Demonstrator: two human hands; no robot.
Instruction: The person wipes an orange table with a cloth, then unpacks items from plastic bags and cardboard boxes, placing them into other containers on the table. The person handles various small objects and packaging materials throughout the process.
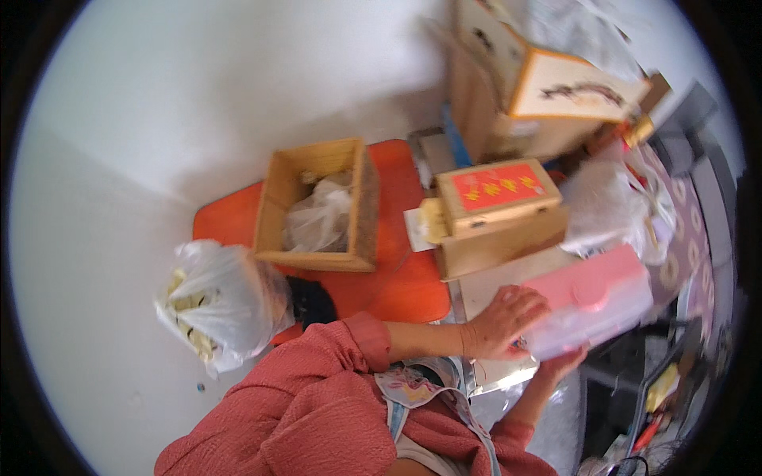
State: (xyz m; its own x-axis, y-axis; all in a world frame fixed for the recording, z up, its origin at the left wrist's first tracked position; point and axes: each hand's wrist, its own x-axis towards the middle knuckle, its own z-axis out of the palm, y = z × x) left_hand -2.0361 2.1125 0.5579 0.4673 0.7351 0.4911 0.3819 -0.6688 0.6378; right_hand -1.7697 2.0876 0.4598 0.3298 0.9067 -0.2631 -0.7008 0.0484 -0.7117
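A plastic storage box [601,315] with a pink lid and translucent body is held tilted above the right end of the table. My left hand [509,321] is on its left end, fingers at the lid's edge and thumb lower down. Under its near side, my right hand [559,364] supports it, with part of the fingers hidden by the box. A small multicoloured item [519,343] shows by my left thumb, too blurred to identify. Beyond the hands, a wooden box [506,214] with a red label bearing writing stands on a pale tabletop [485,291].
An open wooden box [363,226] with a plastic bag [324,214] inside rests on an orange seat [411,285]. A filled white bag [232,303] is at left. Cartons [577,89] stand behind, and another plastic bag [619,202] lies at right.
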